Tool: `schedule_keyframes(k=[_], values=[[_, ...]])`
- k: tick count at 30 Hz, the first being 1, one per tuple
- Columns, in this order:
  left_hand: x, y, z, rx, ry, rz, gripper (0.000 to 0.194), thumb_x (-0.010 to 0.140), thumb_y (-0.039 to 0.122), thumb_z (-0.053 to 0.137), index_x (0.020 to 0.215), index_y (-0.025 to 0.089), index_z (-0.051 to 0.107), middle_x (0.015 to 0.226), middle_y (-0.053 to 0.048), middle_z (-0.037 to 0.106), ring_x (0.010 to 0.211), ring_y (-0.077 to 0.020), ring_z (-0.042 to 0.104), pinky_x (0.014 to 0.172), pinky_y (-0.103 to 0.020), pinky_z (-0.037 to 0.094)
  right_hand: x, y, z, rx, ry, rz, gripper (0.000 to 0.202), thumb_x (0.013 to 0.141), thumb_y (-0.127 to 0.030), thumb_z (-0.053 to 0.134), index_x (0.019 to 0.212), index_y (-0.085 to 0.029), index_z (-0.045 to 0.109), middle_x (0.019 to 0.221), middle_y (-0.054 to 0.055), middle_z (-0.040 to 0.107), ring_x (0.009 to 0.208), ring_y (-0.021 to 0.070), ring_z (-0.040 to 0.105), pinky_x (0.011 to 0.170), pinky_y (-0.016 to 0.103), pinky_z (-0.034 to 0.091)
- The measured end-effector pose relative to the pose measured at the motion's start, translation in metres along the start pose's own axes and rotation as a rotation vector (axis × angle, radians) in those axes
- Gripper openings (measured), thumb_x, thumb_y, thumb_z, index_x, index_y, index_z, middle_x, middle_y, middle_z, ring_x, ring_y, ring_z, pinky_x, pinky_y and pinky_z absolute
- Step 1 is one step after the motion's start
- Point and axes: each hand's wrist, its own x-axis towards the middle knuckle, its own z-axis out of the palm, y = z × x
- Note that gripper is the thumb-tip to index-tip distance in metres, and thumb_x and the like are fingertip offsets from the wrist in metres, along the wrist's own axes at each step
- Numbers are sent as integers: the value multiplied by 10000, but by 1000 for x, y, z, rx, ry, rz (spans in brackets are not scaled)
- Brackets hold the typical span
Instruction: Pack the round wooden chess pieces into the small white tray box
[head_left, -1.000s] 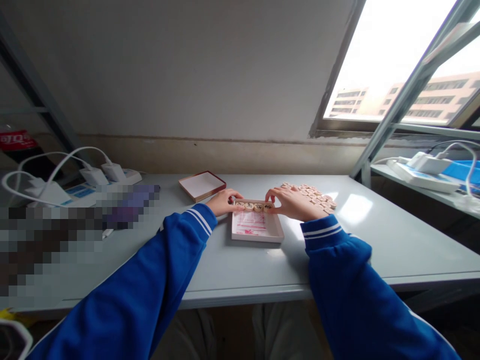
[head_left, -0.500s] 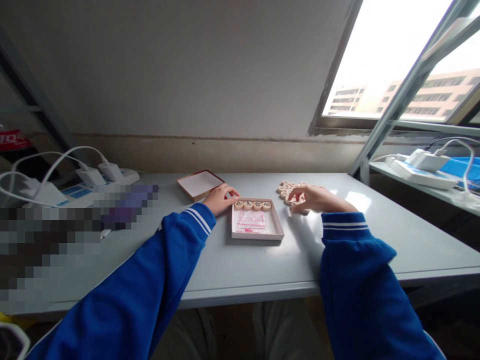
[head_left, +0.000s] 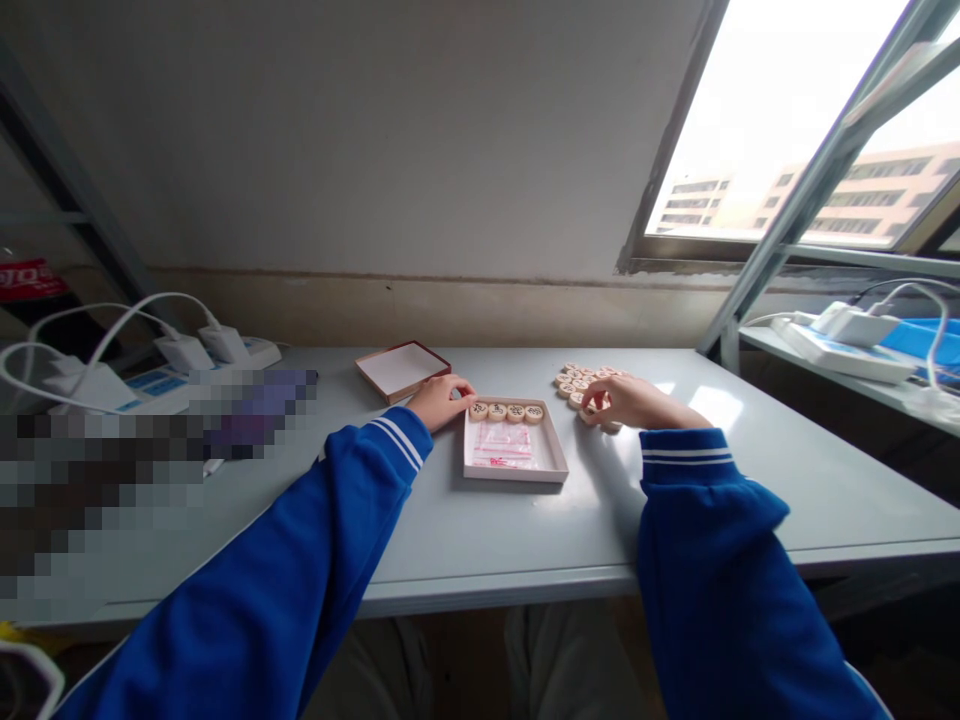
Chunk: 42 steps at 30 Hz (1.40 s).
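Observation:
A shallow white box (head_left: 555, 445) lies on the desk, with a row of several round wooden pieces (head_left: 516, 412) along its far side and a pink-printed plastic packet (head_left: 504, 442) below them. My left hand (head_left: 442, 400) rests at the box's far left corner, fingers apart, holding nothing. To the right of the box, my right hand (head_left: 619, 400) has its fingers closed around a round wooden piece (head_left: 590, 412). That hand is at the near side of a cluster of loose round pieces (head_left: 568, 380) and hides part of it.
Behind my left hand lies a box lid (head_left: 405, 368). Power strips with chargers (head_left: 184, 352) and a purple item (head_left: 262, 405) are at the left. A shelf holding another power strip (head_left: 855, 345) stands at the right, beside a metal frame (head_left: 787, 190).
My right hand has shifted slightly left and its fingers have come down on a piece at the cluster. My left hand has barely moved.

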Motion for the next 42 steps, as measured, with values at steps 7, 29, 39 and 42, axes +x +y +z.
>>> schedule_keyframes(k=[7,29,39,42], values=[[3,-5,5,-76,30,15,248,737,340,479,807,141,611,911,-51,572,644,-124,518,696,-264,427,10,-73,5,306,-34,-389,248,747,-371,535,924,-209,594,784,16,603,695,127,535,594,225,380],[-1,-5,0,-115,-228,80,504,613,483,590,1024,194,542,1053,-47,460,842,-170,509,745,-260,405,14,-14,15,-332,66,67,182,745,-285,486,884,-208,574,907,67,624,875,223,528,731,354,276],[-3,0,-3,-91,-265,74,503,641,468,558,1050,177,517,1069,-59,444,874,-181,488,734,-259,396,17,-23,19,-395,128,86,265,784,-340,429,918,-177,590,978,114,579,885,249,501,708,360,291],[-3,0,-3,-84,-271,63,514,646,458,557,1064,163,508,1088,-70,433,880,-184,482,750,-271,390,16,-25,20,-390,152,83,272,800,-343,417,930,-183,595,995,122,560,898,251,493,714,365,295]])
